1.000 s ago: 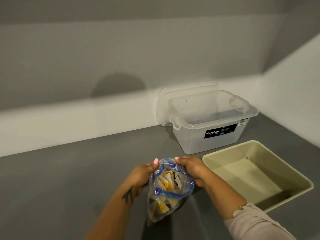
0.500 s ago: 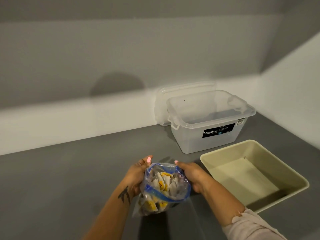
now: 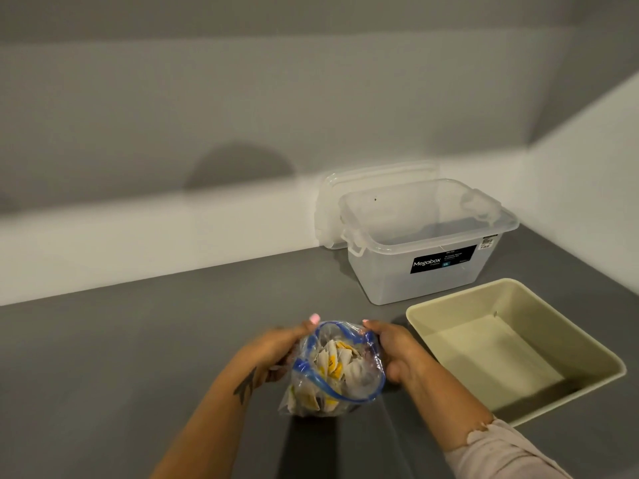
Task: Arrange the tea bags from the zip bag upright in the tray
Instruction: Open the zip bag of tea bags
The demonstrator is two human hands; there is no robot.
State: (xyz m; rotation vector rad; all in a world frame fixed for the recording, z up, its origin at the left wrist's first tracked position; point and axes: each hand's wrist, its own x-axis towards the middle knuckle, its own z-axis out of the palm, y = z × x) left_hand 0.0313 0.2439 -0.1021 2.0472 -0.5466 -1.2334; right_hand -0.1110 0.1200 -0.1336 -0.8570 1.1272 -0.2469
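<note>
Your left hand (image 3: pixel 276 347) and right hand (image 3: pixel 394 350) each grip a side of the clear, blue-zippered plastic zip bag (image 3: pixel 332 371), its mouth spread open above the grey counter (image 3: pixel 138 357). The white-and-yellow paper tea bags (image 3: pixel 333 361) inside look light, soft and crushable (pinch one by its top edge). Just to the right, the shallow cream plastic tray (image 3: pixel 432 312) holds nothing; the clear lidless storage box (image 3: pixel 428 257) behind looks empty too.
</note>
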